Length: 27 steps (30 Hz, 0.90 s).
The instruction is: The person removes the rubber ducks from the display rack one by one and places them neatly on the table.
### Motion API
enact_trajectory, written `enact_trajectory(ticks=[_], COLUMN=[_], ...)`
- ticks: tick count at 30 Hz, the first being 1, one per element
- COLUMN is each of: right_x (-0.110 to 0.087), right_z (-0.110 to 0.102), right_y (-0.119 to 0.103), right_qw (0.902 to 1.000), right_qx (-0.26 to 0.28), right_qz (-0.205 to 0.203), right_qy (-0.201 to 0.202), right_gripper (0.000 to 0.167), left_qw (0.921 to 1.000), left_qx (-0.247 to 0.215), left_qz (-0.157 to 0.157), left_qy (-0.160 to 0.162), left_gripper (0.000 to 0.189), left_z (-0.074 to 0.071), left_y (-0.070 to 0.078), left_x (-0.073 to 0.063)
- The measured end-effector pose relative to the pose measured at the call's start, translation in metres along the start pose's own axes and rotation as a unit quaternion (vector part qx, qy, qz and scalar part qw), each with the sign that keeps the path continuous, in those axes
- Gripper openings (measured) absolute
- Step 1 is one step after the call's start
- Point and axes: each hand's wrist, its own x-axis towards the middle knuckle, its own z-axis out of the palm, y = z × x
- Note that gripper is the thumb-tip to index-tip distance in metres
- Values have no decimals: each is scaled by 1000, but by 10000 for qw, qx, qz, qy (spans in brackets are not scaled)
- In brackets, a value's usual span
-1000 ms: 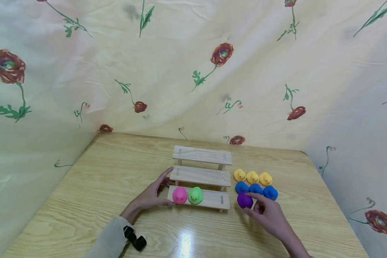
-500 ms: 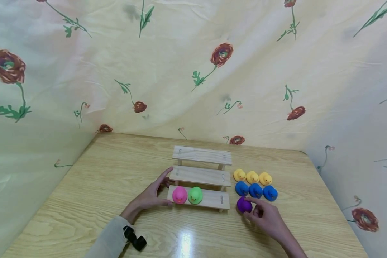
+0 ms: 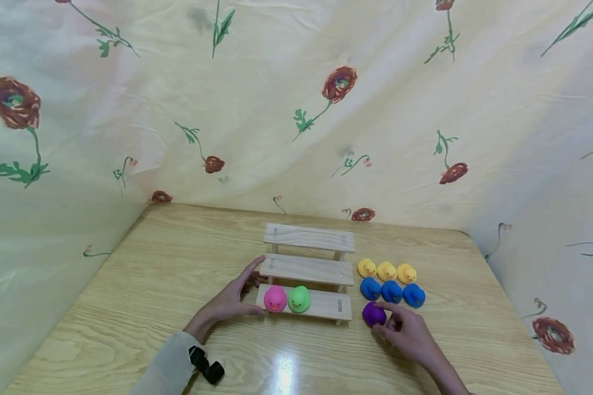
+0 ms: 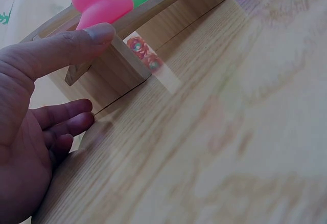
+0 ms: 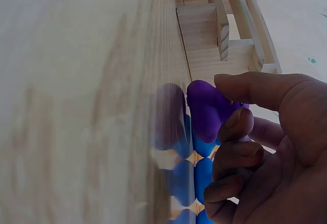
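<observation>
My right hand (image 3: pixel 409 336) pinches a purple rubber duck (image 3: pixel 373 314) between thumb and fingers, low by the table right of the stand. The right wrist view has the purple duck (image 5: pixel 208 109) close against the tabletop. At the left end of a three-step wooden stand (image 3: pixel 306 269), my left hand (image 3: pixel 234 299) is spread, with its thumb at the lowest step's front corner and its index finger reaching the middle step. A pink duck (image 3: pixel 275 299) and a green duck (image 3: pixel 299 299) sit side by side on the lowest step, towards its left end.
Beyond the right hand, blue ducks (image 3: pixel 392 292) stand in a row on the table (image 3: pixel 188 230). Behind them is a row of yellow ducks (image 3: pixel 387 271). Flower-printed cloth (image 3: pixel 257 109) hangs round the table's back and sides.
My right hand has come slightly nearer the table's front with the purple duck, away from the blue row, then stayed almost still. The left hand and stand have not moved.
</observation>
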Motion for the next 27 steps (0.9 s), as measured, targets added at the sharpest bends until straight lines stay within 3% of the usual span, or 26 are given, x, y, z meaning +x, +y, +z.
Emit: enact_trajectory(ticks=[15, 27], right_x=[3, -1], right_z=[1, -2], right_y=[4, 2], right_qw=[9999, 9999], right_qx=[-78, -80], right_qz=[-112, -61], right_qy=[-21, -24], right_gripper=[44, 47], left_qw=[9999, 10000], left_qx=[-23, -7], left_qz=[111, 7], left_qy=[43, 35], left_gripper=[115, 114], left_z=[1, 3], left_y=[0, 0], left_x=[-2, -3])
